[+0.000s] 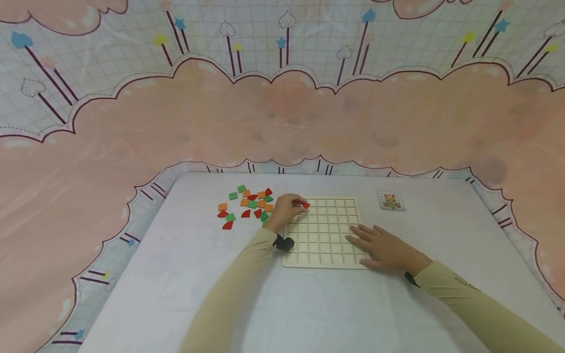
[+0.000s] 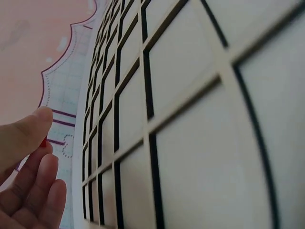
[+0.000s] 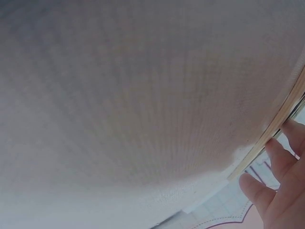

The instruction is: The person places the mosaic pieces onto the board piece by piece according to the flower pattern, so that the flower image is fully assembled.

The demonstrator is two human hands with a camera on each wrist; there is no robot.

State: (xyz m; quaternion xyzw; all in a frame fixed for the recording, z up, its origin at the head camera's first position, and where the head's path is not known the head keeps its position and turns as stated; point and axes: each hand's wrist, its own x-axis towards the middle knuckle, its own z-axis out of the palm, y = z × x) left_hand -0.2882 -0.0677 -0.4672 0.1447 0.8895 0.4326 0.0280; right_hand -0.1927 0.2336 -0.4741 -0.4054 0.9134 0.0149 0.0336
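Note:
Between thumb and fingertips, my left hand [image 1: 284, 212] pinches a small red fan-shaped tile [image 1: 306, 206] over the far left part of a pale wooden grid board [image 1: 327, 235]. In the left wrist view only a red sliver of the tile [image 2: 44, 142] shows beside the thumb. My right hand [image 1: 383, 249] lies with fingers spread across the board's near right side. The right wrist view has its fingers [image 3: 281, 160] touching the board's edge [image 3: 274, 125].
Left of the board lie several loose tiles: green squares [image 1: 233, 196], orange squares [image 1: 222, 207] and red fan shapes [image 1: 227, 225]. A small pattern card [image 1: 391, 201] with an animal-like figure sits at the back right. A white cloth covers the table [image 1: 176, 274].

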